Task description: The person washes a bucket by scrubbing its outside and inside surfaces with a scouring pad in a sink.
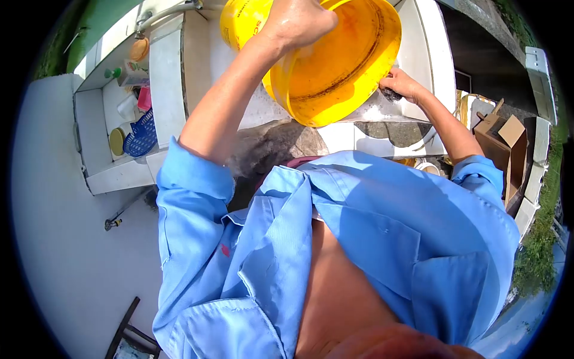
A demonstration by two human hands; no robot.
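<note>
A large yellow bucket (pixel 335 57) lies tilted in the white tiled basin (pixel 421 36), its mouth toward me and its inside stained brown. My left hand (pixel 302 23) is closed at the bucket's upper edge; its fingertips are hidden. Yellow wall with dark lettering shows beyond the left wrist, and I cannot tell whether it belongs to the same bucket. Low at the bucket's right side, my right hand (pixel 405 85) is closed round a dark scouring pad (pixel 391 94). Whitish suds lie on the basin floor below that hand.
Left of the basin, a tiled compartment (pixel 98 128) holds a blue plastic basket (pixel 141 134), a white cup (pixel 127 108) and a yellow-green lid (pixel 117 141). A pipe with a tap (pixel 170 13) runs above it. An opened cardboard box (pixel 502 146) stands at right.
</note>
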